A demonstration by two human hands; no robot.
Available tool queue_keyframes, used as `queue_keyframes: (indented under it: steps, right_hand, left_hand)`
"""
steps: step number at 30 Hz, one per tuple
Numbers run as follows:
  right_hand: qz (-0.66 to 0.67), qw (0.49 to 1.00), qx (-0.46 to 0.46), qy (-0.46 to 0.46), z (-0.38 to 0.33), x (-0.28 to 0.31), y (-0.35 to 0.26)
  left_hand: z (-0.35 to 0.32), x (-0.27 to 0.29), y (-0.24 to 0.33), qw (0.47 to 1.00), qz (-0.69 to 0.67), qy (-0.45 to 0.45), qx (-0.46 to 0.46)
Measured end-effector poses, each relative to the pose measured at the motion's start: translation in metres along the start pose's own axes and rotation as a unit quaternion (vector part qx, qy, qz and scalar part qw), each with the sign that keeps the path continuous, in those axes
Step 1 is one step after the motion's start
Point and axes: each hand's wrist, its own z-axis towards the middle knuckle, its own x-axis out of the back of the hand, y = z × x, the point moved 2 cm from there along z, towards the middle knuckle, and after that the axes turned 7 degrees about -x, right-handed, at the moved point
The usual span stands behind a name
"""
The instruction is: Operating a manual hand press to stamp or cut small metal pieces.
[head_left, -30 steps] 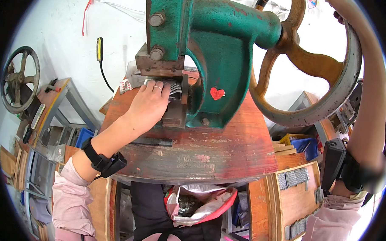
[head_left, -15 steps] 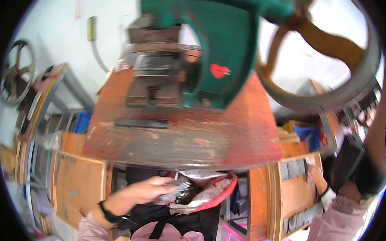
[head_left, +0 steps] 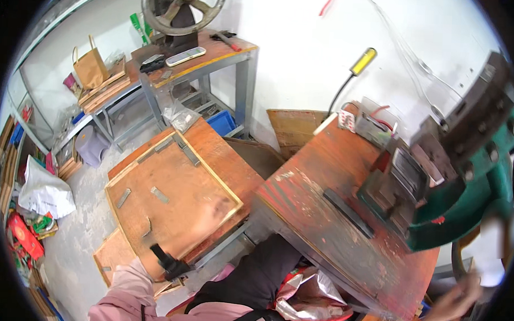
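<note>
My left hand (head_left: 193, 233), blurred, is over the near right part of a shallow wooden tray (head_left: 148, 182), beyond a black wrist strap. Its fingers blend into the tray, so what they hold is unclear. Several small grey metal strips (head_left: 159, 194) lie scattered in that tray. At the lower right my right hand (head_left: 459, 300) is also smeared by motion, below the green press (head_left: 464, 216) and near its wheel. I cannot make out anything in it. A silver-lined bag with a red rim (head_left: 314, 301) sits open beside my lap.
A dark flat bar (head_left: 348, 213) lies on the worn red bench (head_left: 307, 190) before the press. At the back left stands another bench with a handwheel (head_left: 183, 11), a phone (head_left: 185, 56) and a red-handled tool (head_left: 230, 43). A blue bin (head_left: 221, 122) is beneath it.
The view has swung left. My left hand has gone from the silver-lined bag to the left tray. My right hand has left the metal pieces in the right tray.
</note>
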Motion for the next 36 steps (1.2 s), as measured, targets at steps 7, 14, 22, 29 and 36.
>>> queue_keyframes:
  steps: [7, 14, 22, 29, 36]
  right_hand:
    - [0.163, 0.926, -0.277, -0.197, -0.138, -0.086, -0.070]
    - [0.038, 0.947, -0.261, -0.185, -0.108, -0.076, -0.095]
    - [0.041, 0.931, -0.307, -0.194, -0.111, -0.076, -0.096]
    - [0.025, 0.939, -0.283, -0.191, -0.108, -0.077, -0.100]
    - [0.013, 0.944, -0.278, -0.179, -0.114, -0.076, -0.091]
  left_hand:
    - [0.071, 0.105, -0.149, 0.927, 0.372, 0.046, -0.022]
    - [0.126, 0.142, -0.199, 0.851, 0.524, 0.012, -0.018]
    - [0.139, 0.141, -0.208, 0.847, 0.525, 0.067, 0.052]
    - [0.130, 0.152, -0.238, 0.838, 0.545, -0.027, -0.001]
    - [0.134, 0.152, -0.231, 0.830, 0.558, -0.009, -0.001]
